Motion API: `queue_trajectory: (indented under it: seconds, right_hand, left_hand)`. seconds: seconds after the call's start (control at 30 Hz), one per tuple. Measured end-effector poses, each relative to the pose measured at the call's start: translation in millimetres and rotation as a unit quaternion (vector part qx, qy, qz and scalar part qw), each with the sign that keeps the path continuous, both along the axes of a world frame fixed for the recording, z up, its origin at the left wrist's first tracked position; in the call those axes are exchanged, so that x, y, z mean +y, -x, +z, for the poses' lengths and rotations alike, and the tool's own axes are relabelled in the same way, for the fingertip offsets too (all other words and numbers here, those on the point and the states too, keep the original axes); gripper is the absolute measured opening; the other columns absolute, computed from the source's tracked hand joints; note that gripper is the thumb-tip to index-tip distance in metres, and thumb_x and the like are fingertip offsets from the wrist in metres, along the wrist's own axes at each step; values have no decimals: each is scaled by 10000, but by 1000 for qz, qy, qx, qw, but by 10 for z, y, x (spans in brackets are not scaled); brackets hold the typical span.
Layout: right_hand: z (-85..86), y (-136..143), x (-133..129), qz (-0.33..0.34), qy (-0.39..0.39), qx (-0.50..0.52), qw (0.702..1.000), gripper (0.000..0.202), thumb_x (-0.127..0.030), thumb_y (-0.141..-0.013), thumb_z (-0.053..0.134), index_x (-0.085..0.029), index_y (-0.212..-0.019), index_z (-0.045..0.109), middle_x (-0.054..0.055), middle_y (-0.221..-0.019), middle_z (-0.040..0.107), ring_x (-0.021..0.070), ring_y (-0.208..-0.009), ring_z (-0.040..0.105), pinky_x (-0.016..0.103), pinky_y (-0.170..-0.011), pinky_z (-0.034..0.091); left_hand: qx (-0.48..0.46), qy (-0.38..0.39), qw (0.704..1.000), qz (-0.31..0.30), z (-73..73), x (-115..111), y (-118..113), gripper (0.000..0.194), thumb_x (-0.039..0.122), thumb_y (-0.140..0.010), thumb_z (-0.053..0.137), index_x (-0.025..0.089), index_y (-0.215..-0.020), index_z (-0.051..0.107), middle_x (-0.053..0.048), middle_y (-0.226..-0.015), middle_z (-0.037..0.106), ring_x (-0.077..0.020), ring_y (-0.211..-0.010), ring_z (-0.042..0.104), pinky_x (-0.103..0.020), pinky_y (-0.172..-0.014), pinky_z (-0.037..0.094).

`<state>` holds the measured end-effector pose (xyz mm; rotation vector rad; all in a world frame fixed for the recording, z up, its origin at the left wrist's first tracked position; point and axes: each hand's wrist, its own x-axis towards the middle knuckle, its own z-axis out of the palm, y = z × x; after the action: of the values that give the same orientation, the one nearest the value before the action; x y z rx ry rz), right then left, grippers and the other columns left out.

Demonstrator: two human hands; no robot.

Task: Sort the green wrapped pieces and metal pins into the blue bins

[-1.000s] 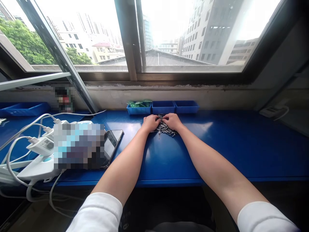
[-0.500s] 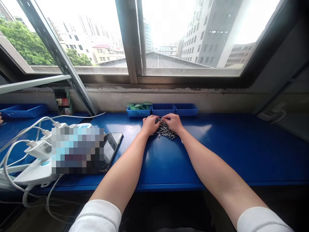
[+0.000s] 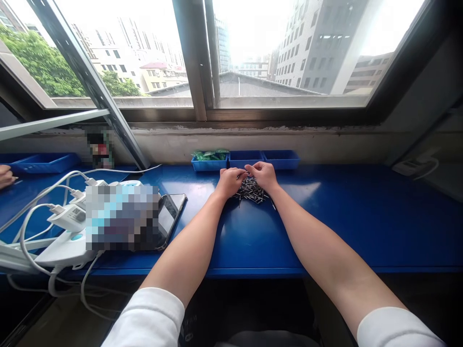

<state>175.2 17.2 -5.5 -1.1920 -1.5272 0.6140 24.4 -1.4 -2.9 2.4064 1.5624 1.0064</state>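
Observation:
Small metal pieces, like rivets or screws, form a pile (image 3: 252,190) on the blue table. Over the pile's left back side is my left hand (image 3: 230,182), its fingers pinched together on something too small to make out. My right hand (image 3: 263,176) is over the right back side, thumb and fingertips also pinched, close to the left fingertips. Whatever lies between the fingertips is hidden. Behind my hands stand three blue bins: the left one (image 3: 204,165) holds green packets, while the middle (image 3: 246,156) and right (image 3: 281,163) ones show dark insides.
A phone (image 3: 173,207) lies left of my left forearm, beside a blurred patch and a white power strip (image 3: 67,248) with plugged-in chargers and cables. A metal shelf post (image 3: 125,137) rises behind. Another person's hand (image 3: 5,176) is at the far left near blue trays (image 3: 47,164).
Both hands have risen slightly off the pile and their fingertips have come closer together. The other person's hand shows more at the left edge. The view has shifted a little.

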Motion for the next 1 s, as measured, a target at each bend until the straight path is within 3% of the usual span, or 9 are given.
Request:
queue_trajectory:
  seconds: [0.17,0.37,0.53,0.63,0.73,0.87,1.0]
  right_hand:
    - [-4,-47,20,-29,0,-21,999,513,-678,-680,569,-174,-589,598,47,-590,658,156,-560,579,281,-604,453]
    - [-32,-5,4,36,1,25,999,391,-547,-683,640,-179,-811,661,31,-684,686,164,-637,621,271,-618,482]
    - [-16,-18,-15,57,2,25,998,328,-482,-698,632,-167,-759,699,42,-739,701,174,-693,633,269,-646,489]
    - [-22,-76,41,19,7,21,1000,307,-453,-703,624,-170,-782,713,44,-773,713,191,-744,649,284,-698,502]
    - [-33,-181,135,-71,-1,30,997,325,-383,-729,589,-167,-943,707,53,-918,717,197,-872,650,300,-821,495]
    - [-23,-331,210,-159,14,-30,987,463,-296,-737,554,-153,-1172,619,70,-1126,662,225,-1043,589,355,-955,437]
    - [-2,-377,197,-191,36,-111,975,564,-286,-732,567,-147,-1278,544,87,-1176,627,270,-1208,433,387,-1026,371]
  left_hand:
    - [-18,-30,999,-9,8,9,11,232,293,-871,489,230,-977,686,-23,-969,712,-186,-940,624,-325,-937,359]
    - [-9,-27,999,31,-29,61,57,254,259,-858,459,221,-901,707,-35,-915,716,-194,-905,631,-310,-891,405]
    - [-20,-9,999,36,-36,84,70,253,270,-859,464,218,-914,705,-29,-923,716,-185,-909,633,-284,-866,431]
    - [-32,-11,998,53,-51,101,70,278,322,-854,492,216,-1045,663,-32,-973,707,-194,-966,617,-293,-894,424]
    - [-42,-17,995,94,-77,130,94,363,343,-840,514,194,-1162,592,-49,-1049,682,-206,-1035,586,-312,-918,413]
    - [-35,14,990,134,-105,167,138,333,309,-839,497,199,-1140,591,-57,-1094,661,-216,-1057,573,-336,-919,409]
    - [-19,34,989,140,-109,179,142,308,300,-837,485,217,-1107,607,-59,-1111,651,-233,-1064,566,-359,-922,401]
